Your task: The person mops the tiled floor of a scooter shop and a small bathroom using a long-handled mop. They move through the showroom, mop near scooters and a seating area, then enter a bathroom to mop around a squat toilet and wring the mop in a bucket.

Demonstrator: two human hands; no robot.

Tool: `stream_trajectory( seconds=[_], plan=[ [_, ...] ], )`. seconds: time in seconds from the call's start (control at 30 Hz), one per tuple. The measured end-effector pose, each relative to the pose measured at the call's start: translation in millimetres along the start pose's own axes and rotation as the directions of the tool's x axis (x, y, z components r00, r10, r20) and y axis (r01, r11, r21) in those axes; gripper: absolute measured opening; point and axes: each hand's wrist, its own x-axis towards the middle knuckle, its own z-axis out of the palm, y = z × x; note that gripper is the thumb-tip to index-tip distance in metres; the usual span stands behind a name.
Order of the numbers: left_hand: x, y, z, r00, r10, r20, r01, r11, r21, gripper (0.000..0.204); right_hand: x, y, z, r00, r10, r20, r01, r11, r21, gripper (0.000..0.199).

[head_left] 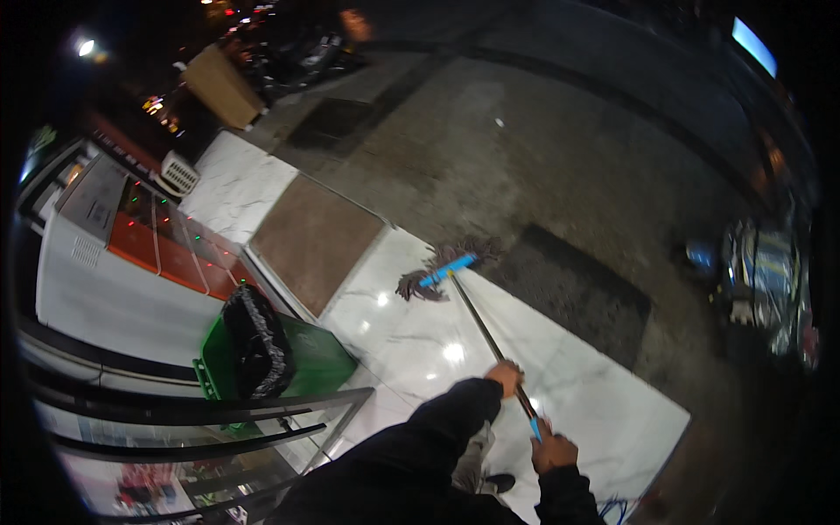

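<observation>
Head view, mop [477,318] in hands [506,378], strands [418,286] beyond

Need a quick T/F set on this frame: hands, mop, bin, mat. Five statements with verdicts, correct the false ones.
1. The left hand and right hand both grip the mop handle. True.
2. The right hand is nearer the mop head than the left. False: the left is nearer.
3. The mop head's crossbar is blue. True.
4. The mop head sits on the brown mat. False: it is at the edge of the white floor, right of the mat in the picture.
5. The bin is green. True.
</observation>
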Motion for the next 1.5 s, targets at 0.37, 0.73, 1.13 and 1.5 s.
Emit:
stream_trajectory(
  seconds=[0.37, 0.73, 1.13, 1.5],
  plan=[
    [21.1, 225.1, 29.1, 0.965, 0.183, 0.189, -0.147, 0.971, -0.190, 0.023, -174.7, 120.7, -117.0, 0.955, 0.235, 0.181, -0.174, 0.938, -0.299, 0.048],
    [48.3, 9.1, -21.0, 0.920, -0.269, 0.285, 0.308, 0.946, -0.101, 0.021, 54.2, 9.6, -84.0, 0.974, -0.160, 0.162, 0.129, 0.974, 0.185, 0.052],
    [15.5, -41.8, 71.6, 0.832, -0.513, 0.210, 0.421, 0.832, 0.362, 0.031, 72.5, 30.6, 9.1, 0.950, -0.142, 0.279, 0.104, 0.984, 0.146, 0.065],
    [52.9, 317.7, 85.5, 0.824, 0.120, 0.553, 0.100, 0.931, -0.350, 0.019, -142.3, 182.6, -184.0, 0.850, 0.338, 0.403, -0.261, 0.936, -0.235, 0.055]
  ],
)
